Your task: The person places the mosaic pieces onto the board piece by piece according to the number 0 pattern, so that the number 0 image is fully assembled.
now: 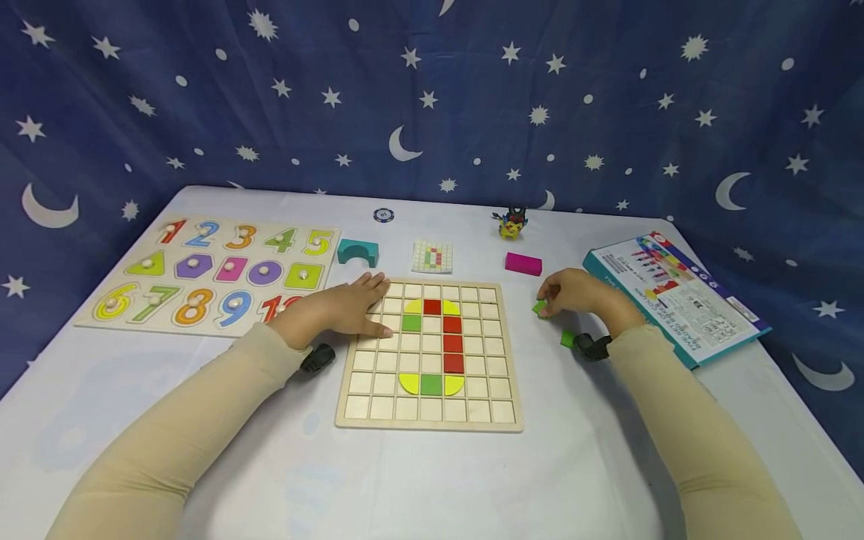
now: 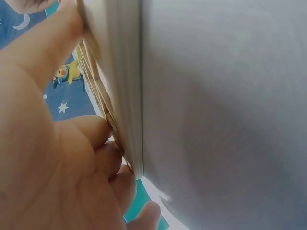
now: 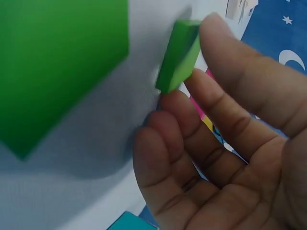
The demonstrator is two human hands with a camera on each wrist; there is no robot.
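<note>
My left hand (image 1: 349,305) rests on the upper left edge of a wooden grid board (image 1: 358,430), its fingers spread over the rim. In the left wrist view that hand (image 2: 62,139) lies along the board's side (image 2: 125,91). On the board sit several red squares (image 1: 453,343), two green squares (image 1: 430,385) and several yellow rounded pieces (image 1: 409,383). To the board's right, my right hand (image 1: 574,292) pinches a green tile (image 3: 178,57) between thumb and fingertips, close to the cloth. Another green tile (image 1: 568,339) lies near the right wrist.
A number puzzle board (image 1: 202,259) lies at left. Behind the grid stand a teal arch block (image 1: 358,251), a small pattern card (image 1: 433,257), a magenta block (image 1: 523,264), a poker chip (image 1: 383,215) and a yellow figurine (image 1: 511,225). A flat box (image 1: 675,292) lies at right.
</note>
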